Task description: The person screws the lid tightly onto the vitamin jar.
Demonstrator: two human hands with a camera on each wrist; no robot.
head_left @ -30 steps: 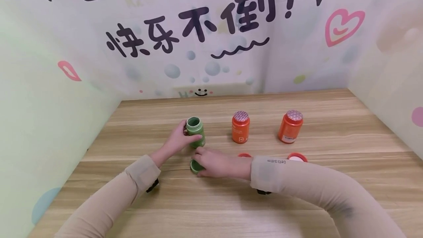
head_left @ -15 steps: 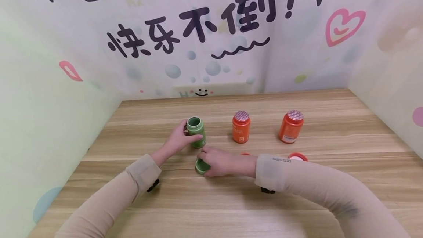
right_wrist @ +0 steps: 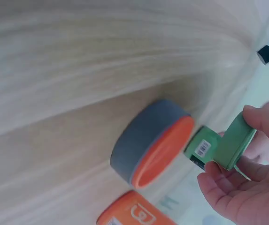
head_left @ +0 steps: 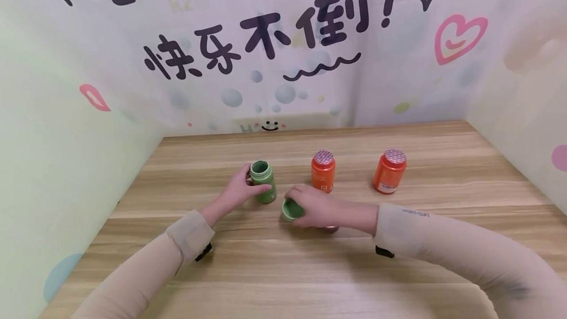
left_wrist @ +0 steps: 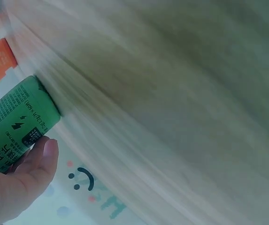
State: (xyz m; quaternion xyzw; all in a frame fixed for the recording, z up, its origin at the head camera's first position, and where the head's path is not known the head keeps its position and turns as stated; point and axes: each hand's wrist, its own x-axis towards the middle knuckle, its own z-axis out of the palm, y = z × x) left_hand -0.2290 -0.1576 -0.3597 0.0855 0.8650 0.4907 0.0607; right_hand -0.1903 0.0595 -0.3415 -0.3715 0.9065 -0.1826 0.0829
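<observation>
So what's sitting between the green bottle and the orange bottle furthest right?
In the head view, the other orange bottle stands between the green bottle and the orange bottle furthest right.

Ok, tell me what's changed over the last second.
The right hand has carried the green lid to the person's right, towards the middle orange bottle. Nothing was newly gripped or let go. The left hand still holds the green bottle; the middle and right orange bottles stand where they were.
</observation>
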